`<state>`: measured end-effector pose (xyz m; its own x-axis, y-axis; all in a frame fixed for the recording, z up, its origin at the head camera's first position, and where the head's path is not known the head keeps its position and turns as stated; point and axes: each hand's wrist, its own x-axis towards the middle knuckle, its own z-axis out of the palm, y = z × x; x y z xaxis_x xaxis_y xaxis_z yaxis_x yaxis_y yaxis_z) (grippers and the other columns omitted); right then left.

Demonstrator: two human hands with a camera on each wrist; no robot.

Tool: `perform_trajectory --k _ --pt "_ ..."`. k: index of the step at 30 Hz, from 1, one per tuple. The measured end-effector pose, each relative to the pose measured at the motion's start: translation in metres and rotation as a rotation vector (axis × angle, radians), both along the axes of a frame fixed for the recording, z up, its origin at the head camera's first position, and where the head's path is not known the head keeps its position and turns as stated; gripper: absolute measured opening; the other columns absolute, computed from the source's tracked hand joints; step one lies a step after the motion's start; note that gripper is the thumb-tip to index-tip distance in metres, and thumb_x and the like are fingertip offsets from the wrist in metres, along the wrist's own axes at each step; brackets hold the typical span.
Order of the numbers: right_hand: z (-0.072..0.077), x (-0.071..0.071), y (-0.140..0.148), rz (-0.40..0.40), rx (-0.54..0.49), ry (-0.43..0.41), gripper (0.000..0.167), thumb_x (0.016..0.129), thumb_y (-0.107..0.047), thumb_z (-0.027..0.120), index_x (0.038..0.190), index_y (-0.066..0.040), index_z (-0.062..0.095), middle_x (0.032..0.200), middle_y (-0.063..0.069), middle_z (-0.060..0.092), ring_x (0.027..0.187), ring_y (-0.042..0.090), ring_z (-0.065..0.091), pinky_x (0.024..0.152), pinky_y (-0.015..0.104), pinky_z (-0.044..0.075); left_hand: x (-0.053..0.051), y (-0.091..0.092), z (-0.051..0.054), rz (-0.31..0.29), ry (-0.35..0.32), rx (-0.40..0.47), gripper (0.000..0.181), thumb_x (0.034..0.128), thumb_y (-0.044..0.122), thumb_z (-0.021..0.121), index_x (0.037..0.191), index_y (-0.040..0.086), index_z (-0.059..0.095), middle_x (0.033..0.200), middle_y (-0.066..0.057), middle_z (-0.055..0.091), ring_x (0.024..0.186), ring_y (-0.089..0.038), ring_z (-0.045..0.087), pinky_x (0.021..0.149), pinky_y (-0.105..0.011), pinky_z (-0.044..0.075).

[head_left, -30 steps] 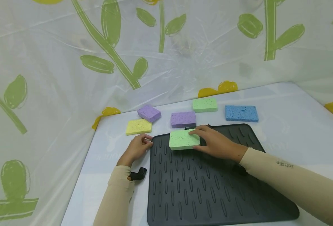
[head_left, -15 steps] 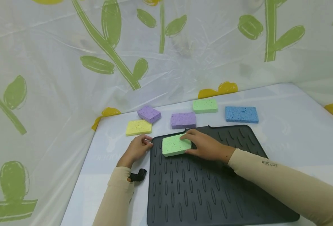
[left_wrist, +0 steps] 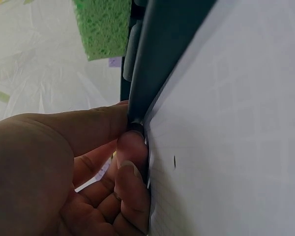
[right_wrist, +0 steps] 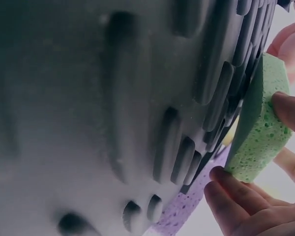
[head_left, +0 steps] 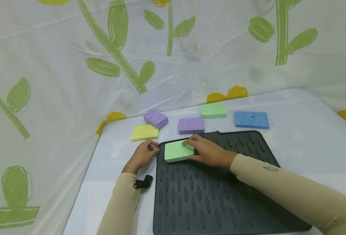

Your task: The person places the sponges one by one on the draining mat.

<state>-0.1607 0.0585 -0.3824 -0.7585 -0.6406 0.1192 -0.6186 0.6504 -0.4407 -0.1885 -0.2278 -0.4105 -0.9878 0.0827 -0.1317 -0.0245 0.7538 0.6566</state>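
Note:
A light green sponge (head_left: 176, 151) is held by its right end in my right hand (head_left: 210, 151), thumb on the near side and fingers on the far side. It lies at the far left corner of the dark grey ribbed mat (head_left: 187, 192); in the right wrist view the sponge (right_wrist: 260, 125) is close against the ribs, but contact is hard to judge. My left hand (head_left: 142, 154) pinches the mat's far left corner. In the left wrist view, the thumb and curled fingers of that hand (left_wrist: 96, 157) meet at the mat's edge (left_wrist: 162, 54).
Beyond the mat on the white table (head_left: 302, 130) lie a yellow sponge (head_left: 145, 133), a purple sponge (head_left: 156, 118), another purple sponge (head_left: 191, 125), a second green sponge (head_left: 213, 110) and a blue sponge (head_left: 251, 119). A flower-printed sheet (head_left: 58, 98) hangs behind.
My right hand has carried the green sponge left and slightly nearer, to the mat's far left corner. The left hand has stayed at that corner.

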Motion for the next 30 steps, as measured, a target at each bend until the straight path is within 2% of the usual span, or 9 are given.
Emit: perform_trajectory --k 9,17,24,30 --pt "0.0007 0.0025 -0.0059 0.045 0.134 -0.021 0.057 0.096 -0.028 0.069 0.147 -0.015 0.049 0.138 0.020 0.048 0.096 0.021 0.063 0.082 0.037 0.054 0.0014 -0.0010 -0.0030 -0.007 0.006 0.010 0.025 0.0956 0.020 0.067 0.119 0.010 0.066 0.094 -0.006 0.065 0.080 -0.016 0.055 0.067 -0.027 0.043" --pt "0.0028 0.0019 -0.0090 0.042 0.190 -0.062 0.055 0.099 -0.029 0.063 0.150 -0.016 0.046 0.142 0.022 0.046 0.103 0.025 0.063 0.088 0.042 0.053 0.0006 -0.0025 -0.0038 -0.031 0.027 0.011 0.026 0.0956 0.020 0.066 0.119 0.009 0.065 0.096 -0.005 0.066 0.082 -0.016 0.057 0.069 -0.027 0.044" --pt "0.0027 0.0000 -0.0070 0.100 0.240 0.019 0.056 0.098 -0.028 0.065 0.149 -0.014 0.048 0.138 0.020 0.049 0.091 0.019 0.063 0.080 0.038 0.054 0.0023 -0.0041 -0.0055 -0.019 0.015 -0.002 0.025 0.0962 0.019 0.066 0.119 0.009 0.065 0.093 -0.006 0.064 0.080 -0.016 0.055 0.068 -0.027 0.043" --pt "0.0045 -0.0021 -0.0057 0.106 0.235 0.031 0.056 0.096 -0.027 0.067 0.147 -0.014 0.049 0.138 0.018 0.050 0.101 0.023 0.065 0.085 0.040 0.054 0.0015 -0.0010 -0.0042 -0.024 0.028 -0.002 0.025 0.0965 0.021 0.065 0.119 0.010 0.065 0.091 -0.005 0.063 0.078 -0.016 0.054 0.067 -0.028 0.042"
